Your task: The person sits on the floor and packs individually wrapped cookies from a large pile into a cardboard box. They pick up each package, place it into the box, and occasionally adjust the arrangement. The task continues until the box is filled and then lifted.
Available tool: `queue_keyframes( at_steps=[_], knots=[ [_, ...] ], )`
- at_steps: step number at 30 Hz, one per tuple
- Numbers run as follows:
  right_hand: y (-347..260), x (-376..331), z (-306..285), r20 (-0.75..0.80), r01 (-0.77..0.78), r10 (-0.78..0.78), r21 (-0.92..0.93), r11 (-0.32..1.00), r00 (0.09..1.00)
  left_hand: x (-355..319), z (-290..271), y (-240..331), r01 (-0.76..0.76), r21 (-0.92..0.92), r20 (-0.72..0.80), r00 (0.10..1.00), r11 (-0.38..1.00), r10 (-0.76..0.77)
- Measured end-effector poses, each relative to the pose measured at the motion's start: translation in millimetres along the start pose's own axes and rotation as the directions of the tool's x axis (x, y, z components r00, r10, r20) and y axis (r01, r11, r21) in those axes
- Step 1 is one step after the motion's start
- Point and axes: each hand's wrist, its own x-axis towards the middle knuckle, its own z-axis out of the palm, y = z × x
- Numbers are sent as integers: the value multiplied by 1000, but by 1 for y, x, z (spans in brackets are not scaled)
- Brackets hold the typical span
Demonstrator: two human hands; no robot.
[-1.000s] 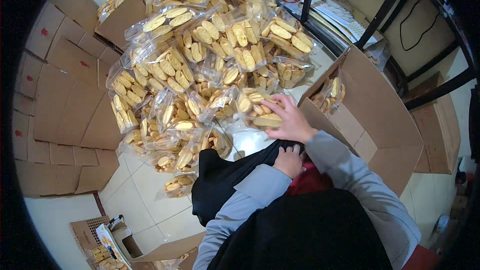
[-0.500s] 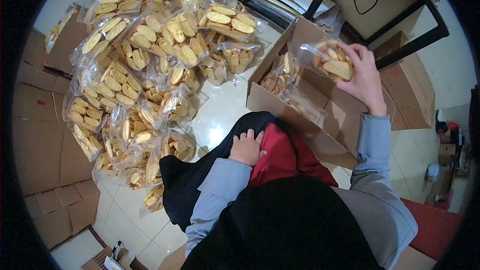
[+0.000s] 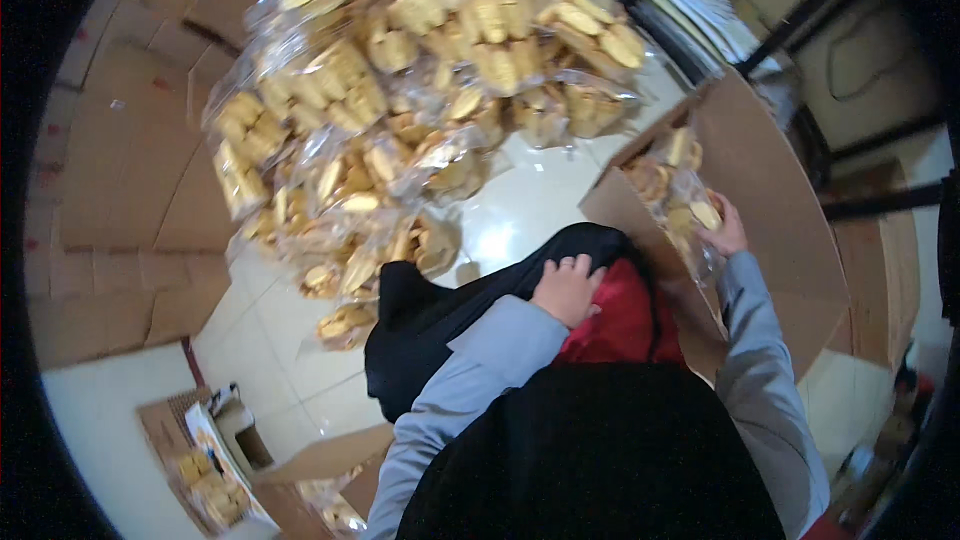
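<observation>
Here, one right hand (image 3: 728, 232) grip clamped on one biscuit bag (image 3: 672, 190), left hand (image 3: 567, 288) grip loosely apart.

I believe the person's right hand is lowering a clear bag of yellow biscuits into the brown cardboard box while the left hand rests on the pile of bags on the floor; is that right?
Not quite: in the head view the left hand rests on the person's black-clad knee, apart from the pile of clear biscuit bags. The right hand does hold a clear bag of yellow biscuits in the brown cardboard box.

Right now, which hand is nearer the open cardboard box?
Right. The right hand is inside the cardboard box, on a clear snack bag; the left hand rests on the lap, beside it.
</observation>
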Motion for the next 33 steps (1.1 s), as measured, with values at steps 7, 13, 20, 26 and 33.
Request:
queue_keyframes(
  at_steps=[7,13,20,26,33],
  knots=[
    [-8,10,12,156,-50,95,-268,962,983,0,-8,-1,22,-150,55,998,988,-13],
    [-63,-8,-26,110,21,52,-577,816,993,-22,-51,-126,184,-331,-190,948,925,-257],
    [-140,-51,-71,452,61,-170,245,968,876,-145,1,-294,747,-242,-110,613,619,-782],
    [-192,-96,-16,257,466,-481,122,877,838,-137,-21,-261,792,-273,100,588,546,-802],
    [-191,-94,-12,170,474,-512,221,853,842,-112,-15,-273,738,-172,85,672,653,-736]
  ],
)
